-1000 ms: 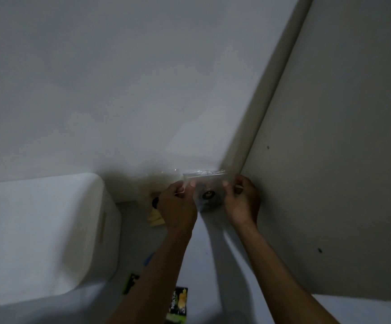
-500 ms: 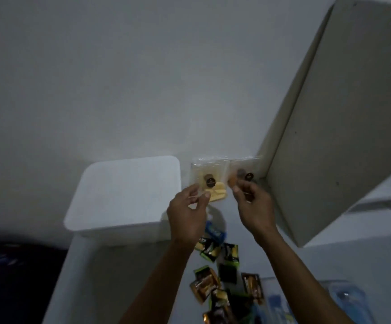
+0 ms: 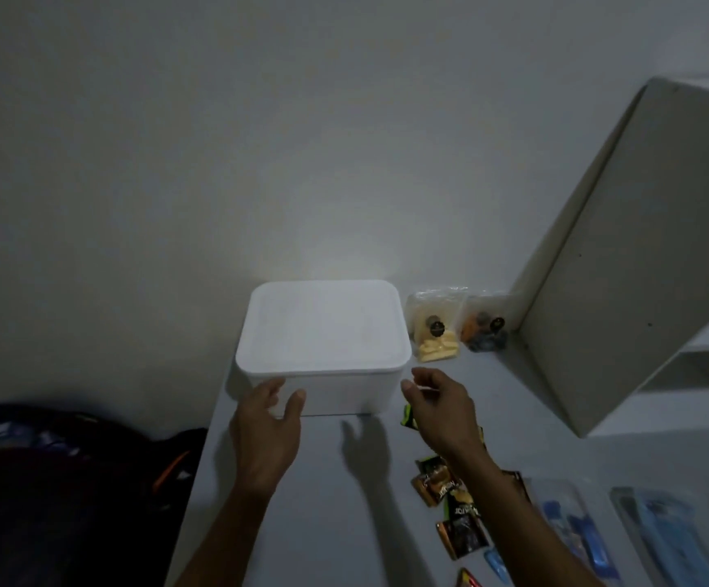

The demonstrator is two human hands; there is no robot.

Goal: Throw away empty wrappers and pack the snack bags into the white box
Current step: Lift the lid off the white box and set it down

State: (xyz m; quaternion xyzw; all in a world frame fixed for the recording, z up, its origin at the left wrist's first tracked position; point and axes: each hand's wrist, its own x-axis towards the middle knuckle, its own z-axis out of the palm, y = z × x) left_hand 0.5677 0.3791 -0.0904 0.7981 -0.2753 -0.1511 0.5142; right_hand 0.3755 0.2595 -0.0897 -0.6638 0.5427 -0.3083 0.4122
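A white box (image 3: 323,332) with its lid on stands on the grey table (image 3: 344,502) against the wall. My left hand (image 3: 265,434) hovers open just in front of the box's left front corner. My right hand (image 3: 439,410) is open beside the box's right front corner, holding nothing. Two clear snack bags lean against the wall to the right of the box: one with yellow pieces (image 3: 435,328), one with orange and dark pieces (image 3: 484,326). Several small dark and orange snack packets (image 3: 450,502) lie scattered on the table under my right forearm.
A white shelf unit's side panel (image 3: 623,256) rises at the right. Clear packs with blue items (image 3: 577,535) lie at the lower right. A dark bag (image 3: 69,480) sits left of the table's edge.
Both hands let go of the two clear snack bags, which now lean against the wall. The hands moved down and left to the front of the white box. The camera tilted down.
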